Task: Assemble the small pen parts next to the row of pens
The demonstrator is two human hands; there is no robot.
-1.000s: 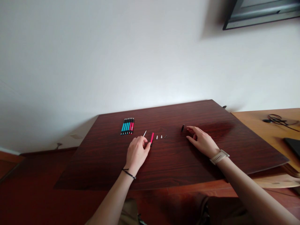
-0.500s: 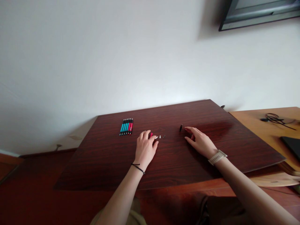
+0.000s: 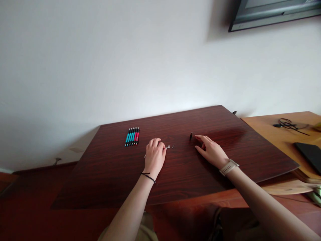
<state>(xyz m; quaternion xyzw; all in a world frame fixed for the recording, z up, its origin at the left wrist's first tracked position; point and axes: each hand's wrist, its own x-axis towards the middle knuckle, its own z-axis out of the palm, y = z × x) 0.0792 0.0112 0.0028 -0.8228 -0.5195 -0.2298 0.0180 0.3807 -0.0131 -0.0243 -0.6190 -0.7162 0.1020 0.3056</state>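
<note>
- The left hand (image 3: 154, 156) lies on the dark table (image 3: 112, 174) with its fingers curled down over small pen parts; a thin white rod (image 3: 145, 155) pokes out from under its left side. Whether the fingers actually pinch anything cannot be told, as the hand hides what is beneath.
- Just beside the left fingertips lie a tiny white piece (image 3: 169, 146) and a tiny dark piece (image 3: 173, 146), each apart from the other and flat on the table.
- The right hand (image 3: 211, 152) rests on the table with its fingers spread and loose, holding nothing; a small black cap (image 3: 191, 136) lies just beyond its fingertips, not touched.
- These parts look very light and stiff, hard plastic or metal, likely smooth and quick to roll or skid on the polished wood. A fingertip pinch across the middle would probably suit each one; the rod looks best taken near one end.
- A neat row of pens (image 3: 132, 136), teal and red with black ends, lies well to the left of the hand and out of the way.
- On the lighter table to the right are a black cable (image 3: 288, 124) and a dark flat object (image 3: 309, 152), both well apart from the hands.
- Nothing stands between the hands and the small parts.
</note>
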